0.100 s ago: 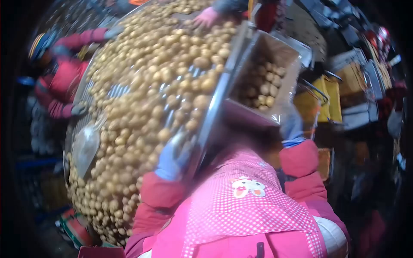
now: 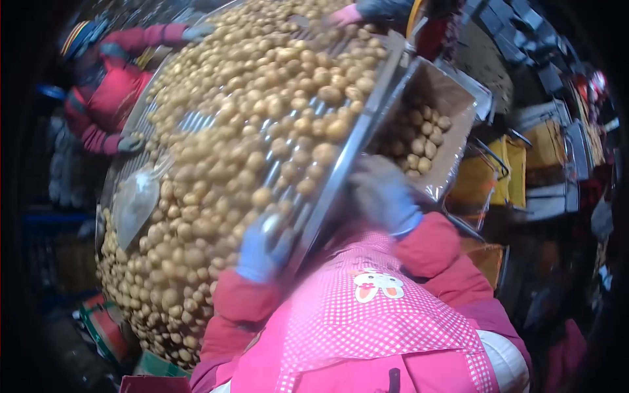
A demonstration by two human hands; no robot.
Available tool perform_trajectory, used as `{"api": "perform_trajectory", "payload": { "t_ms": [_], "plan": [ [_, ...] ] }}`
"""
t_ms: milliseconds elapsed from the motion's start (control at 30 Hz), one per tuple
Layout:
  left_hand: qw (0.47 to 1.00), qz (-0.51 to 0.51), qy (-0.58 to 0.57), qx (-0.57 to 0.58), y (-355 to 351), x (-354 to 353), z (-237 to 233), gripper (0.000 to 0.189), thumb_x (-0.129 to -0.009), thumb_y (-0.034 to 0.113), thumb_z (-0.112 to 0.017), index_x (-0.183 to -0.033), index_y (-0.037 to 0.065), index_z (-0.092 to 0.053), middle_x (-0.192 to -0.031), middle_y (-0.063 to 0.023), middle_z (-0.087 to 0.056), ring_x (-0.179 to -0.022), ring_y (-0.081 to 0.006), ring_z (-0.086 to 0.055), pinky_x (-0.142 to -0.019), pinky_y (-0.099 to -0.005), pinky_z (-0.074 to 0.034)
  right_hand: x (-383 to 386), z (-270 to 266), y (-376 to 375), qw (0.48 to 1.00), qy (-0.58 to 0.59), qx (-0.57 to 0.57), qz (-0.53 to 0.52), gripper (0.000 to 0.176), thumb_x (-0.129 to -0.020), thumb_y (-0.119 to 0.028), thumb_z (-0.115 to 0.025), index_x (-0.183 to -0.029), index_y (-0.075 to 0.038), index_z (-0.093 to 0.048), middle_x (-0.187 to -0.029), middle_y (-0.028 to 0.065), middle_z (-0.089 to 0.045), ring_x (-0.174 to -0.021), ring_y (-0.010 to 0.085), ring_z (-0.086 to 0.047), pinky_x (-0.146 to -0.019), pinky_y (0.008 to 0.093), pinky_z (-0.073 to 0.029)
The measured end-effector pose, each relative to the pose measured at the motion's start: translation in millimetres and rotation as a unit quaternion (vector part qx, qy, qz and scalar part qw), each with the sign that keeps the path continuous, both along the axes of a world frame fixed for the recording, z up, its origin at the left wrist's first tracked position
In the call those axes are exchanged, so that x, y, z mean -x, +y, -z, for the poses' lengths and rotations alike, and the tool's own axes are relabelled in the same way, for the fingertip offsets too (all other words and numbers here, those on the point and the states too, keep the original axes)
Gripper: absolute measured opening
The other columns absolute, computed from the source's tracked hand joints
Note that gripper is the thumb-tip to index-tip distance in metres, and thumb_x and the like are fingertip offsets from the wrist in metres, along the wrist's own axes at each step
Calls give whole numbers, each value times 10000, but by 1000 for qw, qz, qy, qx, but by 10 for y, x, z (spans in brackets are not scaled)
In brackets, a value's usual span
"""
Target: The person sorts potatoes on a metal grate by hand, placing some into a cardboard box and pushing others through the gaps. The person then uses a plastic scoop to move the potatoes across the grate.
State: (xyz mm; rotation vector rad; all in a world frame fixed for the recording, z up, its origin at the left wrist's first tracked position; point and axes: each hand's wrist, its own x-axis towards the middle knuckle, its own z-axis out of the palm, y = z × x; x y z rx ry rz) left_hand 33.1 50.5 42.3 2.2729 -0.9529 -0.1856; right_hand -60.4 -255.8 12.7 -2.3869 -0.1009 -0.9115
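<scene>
Many small, round yellow-brown potatoes [image 2: 262, 196] cover a large metal sorting table [image 2: 341, 171] with a slatted surface. My left hand [image 2: 261, 252], in a blue and grey glove, is at the near right rim among the potatoes. Its fingers are curled by a pale patch that I cannot make out. My right hand [image 2: 388, 196], gloved alike, is smeared by motion between the metal rim and a plastic-lined cardboard box [image 2: 447, 85]. Potatoes lie in that box. Whether the right hand holds anything is not visible.
A clear plastic bag [image 2: 136, 203] lies on the potatoes at left. Across the table a person in red [image 2: 121, 92] works with gloved hands. Another person's pink-gloved hand [image 2: 345, 15] is at the far end. Yellow crates [image 2: 511, 170] stand at right.
My right hand has swung left from beside the box's near right corner to the gap by the metal rim. My left hand stays near the rim. The view has shifted slightly.
</scene>
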Motion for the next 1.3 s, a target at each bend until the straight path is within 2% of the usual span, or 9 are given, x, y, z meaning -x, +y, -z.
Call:
{"api": "perform_trajectory", "payload": {
  "t_ms": [367, 500, 600, 700, 767, 833, 933, 1067, 1300],
  "plan": [
    [963, -12, -46, -265, 431, 661, 298, 773, -767, 277, -769, -1500, 367, -543, -1607, -119, -424, -1490, -404, -339, -1207, -611, -248, -1095, 41, -109, 876, 458, 126, -90, 517, -841, -182, -721, -1347, -186, -615, -1181, 157, -646, -1098, 386, -624, -973, 506, -501],
    [971, 5, -99, -216, 2, 387, 428, 691, -750, 184, -768, -1419, 279, -623, -1541, -131, -501, -1442, -433, -419, -1179, -609, -318, -1093, 171, -269, 924, 322, -129, -159, 506, -882, -123, -707, -1377, -133, -605, -1097, 136, -689, -988, 306, -681, -871, 428, -549],
    [965, 25, -74, -252, -184, 276, 402, 751, -749, 196, -777, -1465, 314, -586, -1568, -152, -461, -1460, -470, -372, -1196, -624, -292, -899, 65, -437, 702, 225, -625, -256, 511, -971, -85, -662, -1467, -63, -543, -1244, 124, -641, -1077, 170, -629, -898, 306, -546],
    [968, 27, -67, -241, -248, 247, 491, 775, -753, 194, -774, -1484, 347, -566, -1582, -154, -437, -1481, -495, -326, -1207, -648, -266, -650, -7, -650, 840, 89, -501, -190, 420, -1020, -208, -629, -1413, -69, -578, -1211, 152, -649, -998, 213, -643, -810, 326, -570],
    [969, 25, -73, -235, -267, 228, 539, 762, -761, 183, -760, -1482, 337, -568, -1574, -163, -441, -1475, -507, -326, -1208, -645, -266, -433, 92, -941, 486, 117, -856, -128, 438, -1027, -329, -636, -1359, -46, -596, -1162, 144, -671, -937, 243, -672, -716, 313, -574],
    [968, 31, -78, -235, -248, 190, 566, 755, -764, 178, -756, -1480, 328, -570, -1571, -169, -443, -1468, -509, -333, -1207, -639, -272, -287, 459, -1440, 456, 72, -876, -140, 422, -1046, -406, -603, -1299, -68, -614, -1130, 156, -674, -907, 249, -670, -598, 292, -554],
    [970, 37, -88, -223, -317, 183, 516, 734, -769, 170, -750, -1472, 302, -583, -1560, -177, -452, -1455, -505, -347, -1201, -637, -280, -208, 305, -1575, 551, 28, -825, 121, 351, -1039, -370, -608, -1238, -82, -641, -1107, 183, -674, -868, 266, -685, -600, 283, -560],
    [977, 36, -70, -199, -310, 161, 436, 697, -784, 164, -742, -1458, 269, -601, -1539, -179, -474, -1430, -488, -383, -1200, -636, -284, -310, 542, -1535, 936, 51, -309, 159, 268, -966, -242, -627, -1145, -61, -712, -1010, 177, -709, -879, 302, -706, -733, 361, -585],
    [983, -58, -61, -161, -70, 207, 172, 695, -838, 262, -718, -1510, 221, -548, -1559, -129, -483, -1455, -441, -387, -1210, -584, -267, -1127, 305, -492, 957, 223, 184, 32, 247, -797, -161, -722, -1042, -166, -694, -1005, 74, -671, -1054, 316, -648, -845, 469, -502]
  ]
}}
